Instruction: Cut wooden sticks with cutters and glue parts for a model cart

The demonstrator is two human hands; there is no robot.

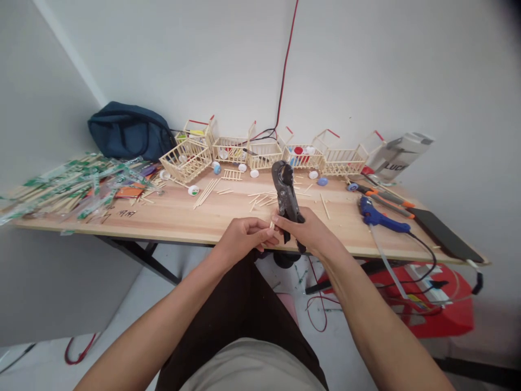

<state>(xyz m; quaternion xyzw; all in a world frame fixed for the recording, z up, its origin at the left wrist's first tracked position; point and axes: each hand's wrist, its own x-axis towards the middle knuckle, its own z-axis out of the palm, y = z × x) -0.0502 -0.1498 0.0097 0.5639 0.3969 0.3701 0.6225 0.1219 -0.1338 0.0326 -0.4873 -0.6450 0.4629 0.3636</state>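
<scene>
My left hand (246, 239) is closed in a pinch on a short wooden stick (272, 224) above the table's front edge. My right hand (308, 230) holds a black plier-like hand tool (287, 196), its head pointing up and its handles passing down through the fingers. The right thumb and fingertips also meet the stick, so both hands touch beside the tool. Just beyond them, cut wooden sticks (262, 200) lie scattered on the wooden table (228, 222). A small ladder-like stick frame (232, 175) rests farther back.
Several small stick-built carts (187, 160) with cap wheels line the wall. At left lie a blue bag (130, 133) and bundled sticks in plastic (77, 184). A blue glue gun (382, 217), orange-handled tools (391, 202) and a black phone-like slab (445, 233) lie right.
</scene>
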